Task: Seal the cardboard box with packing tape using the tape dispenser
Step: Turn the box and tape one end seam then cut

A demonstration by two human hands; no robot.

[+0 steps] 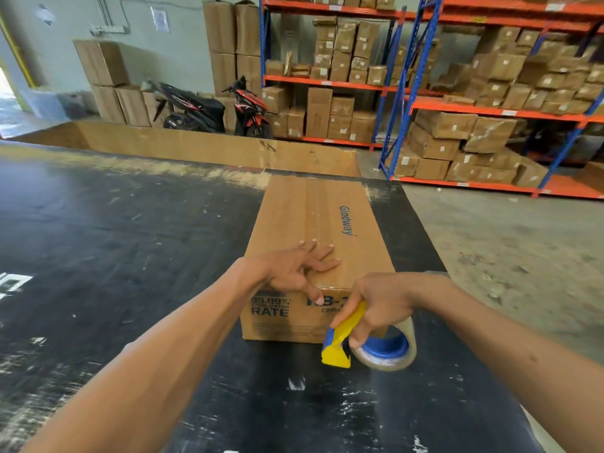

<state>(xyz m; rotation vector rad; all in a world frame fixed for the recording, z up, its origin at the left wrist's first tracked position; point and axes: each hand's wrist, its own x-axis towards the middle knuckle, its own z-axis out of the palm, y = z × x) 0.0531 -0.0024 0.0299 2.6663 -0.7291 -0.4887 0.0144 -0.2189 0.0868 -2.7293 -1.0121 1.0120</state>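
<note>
Cardboard box (pixel 313 250) closed on black table (pixel 98 256) — contents hidden, left hand (pixel 294 269) flat on top, right hand (pixel 382 305) gripping yellow tape dispenser (pixel 343 338) at its near face

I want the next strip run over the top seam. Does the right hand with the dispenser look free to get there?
Probably yes. The right hand holds the tape dispenser at the cardboard box's near face; only the left hand lies on the near top.
</note>
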